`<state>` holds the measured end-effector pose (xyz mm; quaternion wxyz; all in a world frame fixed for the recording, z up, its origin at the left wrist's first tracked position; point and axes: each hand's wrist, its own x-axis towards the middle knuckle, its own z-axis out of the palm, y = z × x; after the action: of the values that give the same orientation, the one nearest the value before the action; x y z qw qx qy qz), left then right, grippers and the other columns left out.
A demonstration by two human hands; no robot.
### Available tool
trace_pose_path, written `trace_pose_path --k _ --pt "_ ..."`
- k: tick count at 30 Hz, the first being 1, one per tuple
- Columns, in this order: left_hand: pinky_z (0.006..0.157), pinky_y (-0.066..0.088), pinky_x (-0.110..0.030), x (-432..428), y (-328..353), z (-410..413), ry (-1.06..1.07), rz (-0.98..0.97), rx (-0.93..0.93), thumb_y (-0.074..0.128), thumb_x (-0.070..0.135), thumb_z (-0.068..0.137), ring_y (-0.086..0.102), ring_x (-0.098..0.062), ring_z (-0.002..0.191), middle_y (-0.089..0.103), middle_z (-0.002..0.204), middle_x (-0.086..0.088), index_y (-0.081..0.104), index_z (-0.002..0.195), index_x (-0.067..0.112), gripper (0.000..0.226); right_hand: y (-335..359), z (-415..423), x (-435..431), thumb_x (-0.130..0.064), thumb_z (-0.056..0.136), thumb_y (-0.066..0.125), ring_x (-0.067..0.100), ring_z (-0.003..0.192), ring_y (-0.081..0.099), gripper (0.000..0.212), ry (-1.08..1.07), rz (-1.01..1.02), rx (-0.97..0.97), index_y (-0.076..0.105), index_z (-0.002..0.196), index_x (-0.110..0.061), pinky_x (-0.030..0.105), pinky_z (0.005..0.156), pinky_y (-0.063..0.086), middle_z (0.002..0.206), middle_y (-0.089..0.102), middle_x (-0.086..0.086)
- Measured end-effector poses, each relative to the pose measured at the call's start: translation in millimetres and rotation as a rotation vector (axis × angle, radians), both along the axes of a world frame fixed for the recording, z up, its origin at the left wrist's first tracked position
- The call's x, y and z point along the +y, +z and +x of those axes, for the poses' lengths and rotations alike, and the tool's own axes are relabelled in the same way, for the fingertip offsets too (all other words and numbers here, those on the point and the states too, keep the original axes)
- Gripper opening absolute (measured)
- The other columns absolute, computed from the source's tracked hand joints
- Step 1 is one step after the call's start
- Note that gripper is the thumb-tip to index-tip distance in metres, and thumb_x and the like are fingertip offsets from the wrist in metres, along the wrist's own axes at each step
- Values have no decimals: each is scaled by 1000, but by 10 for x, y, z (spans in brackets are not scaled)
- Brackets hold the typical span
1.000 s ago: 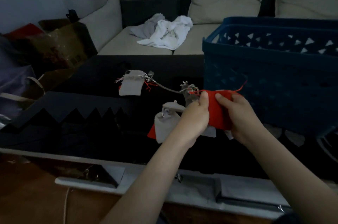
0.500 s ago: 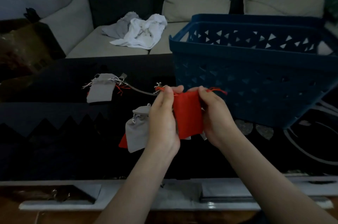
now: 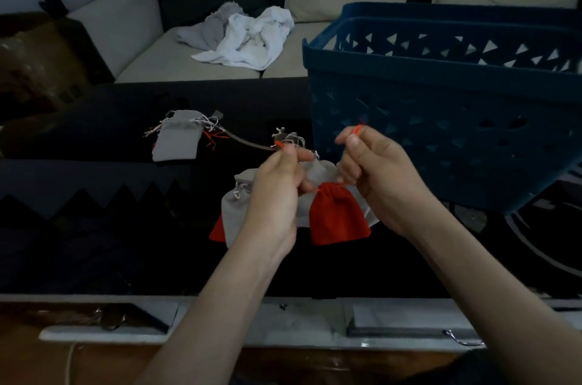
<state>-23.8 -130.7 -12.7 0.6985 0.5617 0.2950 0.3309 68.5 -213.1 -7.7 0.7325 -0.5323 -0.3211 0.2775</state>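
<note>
We see the red drawstring pouch (image 3: 338,214) hanging in the air between the two hands, above the dark tabletop (image 3: 393,265) and in front of a small heap of other pouches. Its neck is gathered tight. The left hand (image 3: 277,192) has its fingers curled and pinches the red drawstring (image 3: 358,129) on the pouch's left side. The right hand (image 3: 378,177) is likewise closed, pinching the cord on the right side and lifting its end up by the thumb. Directly behind the pouch lies a grey pouch (image 3: 231,214), partly hidden by the left hand, with the corner of another red pouch (image 3: 217,232) showing under it. We cannot tell how many pouches are in that heap. Farther back on the left, well apart from the hands, a second grey pouch (image 3: 178,140) lies flat, loose white and red threads trailing from it. Close on the right stands a dark blue plastic basket (image 3: 441,139) with triangular cut-outs, its near corner just behind the right hand. A black cloth with a zigzag edge (image 3: 94,195) covers the left of the table. Beyond the table is a pale sofa (image 3: 141,66) with crumpled white and grey cloths (image 3: 252,38) on the seat.
</note>
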Motion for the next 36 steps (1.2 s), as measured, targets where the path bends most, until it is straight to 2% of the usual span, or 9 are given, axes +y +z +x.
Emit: trace_pose_path --k 3,7,10,13,18,22,27,32,36 --pt "61 40 -21 -35 -4 -13 -86 10 76 31 30 104 39 -1 42 36 39 12 64 86 15 40 -7 -55 4 -5 98 41 4 45 39 14 4 -87 -161 47 86 -6 15 49 34 47 44 -4" --pt "58 39 -19 -108 37 -29 -216 34 107 29 58 93 41 -6 49 42 51 4 48 63 14 57 2 -134 0 2 93 48 2 43 52 13 83 -126 -221 48 81 -2 12 48 40 45 54 -3" --pt "68 45 -23 -131 14 -72 -327 180 179 39 80 77 54 -9 66 56 68 1 56 78 9 73 -2 -143 -8 1 90 55 -3 50 54 22 44 -232 -433 52 72 -11 8 52 40 51 57 -7" --pt "87 51 -41 -86 -73 -63 -270 312 271 50 70 74 65 -12 88 68 85 6 64 88 26 49 -28 -144 -9 -3 87 60 -5 57 52 26 -34 -339 -602 53 70 -22 8 55 38 62 56 -9" --pt "87 49 -50 -84 -61 -45 -154 283 293 40 38 96 65 -24 85 68 80 -6 65 82 20 34 -4 -184 -16 0 87 57 -6 52 53 13 -9 -370 -577 53 93 -11 6 58 40 53 58 -9" --pt "85 49 -43 -99 -48 -63 -145 183 197 43 39 92 67 -21 88 70 79 -1 69 77 25 33 -3 -172 -19 -5 88 61 -3 61 60 27 -15 -347 -531 48 110 -16 8 65 43 59 64 -7" --pt "55 39 -24 -99 -14 -81 -132 147 167 41 23 99 50 -8 50 51 48 6 48 50 20 50 6 -184 -21 -7 95 50 -2 54 54 13 -18 -296 -420 63 98 -7 9 58 43 63 62 2" --pt "54 37 -21 -103 -11 -68 -148 169 166 39 17 100 45 -6 51 46 51 6 48 61 15 40 -59 -162 14 -8 94 54 -4 56 56 8 -95 -309 -418 59 94 -14 8 59 42 60 63 -6" --pt "58 44 -30 -30 -1 -96 -137 -7 123 42 23 101 54 -17 64 53 59 3 57 78 12 30 -34 -102 -33 -6 91 57 -5 64 56 26 48 -312 -467 45 105 -24 12 67 42 62 61 -16"
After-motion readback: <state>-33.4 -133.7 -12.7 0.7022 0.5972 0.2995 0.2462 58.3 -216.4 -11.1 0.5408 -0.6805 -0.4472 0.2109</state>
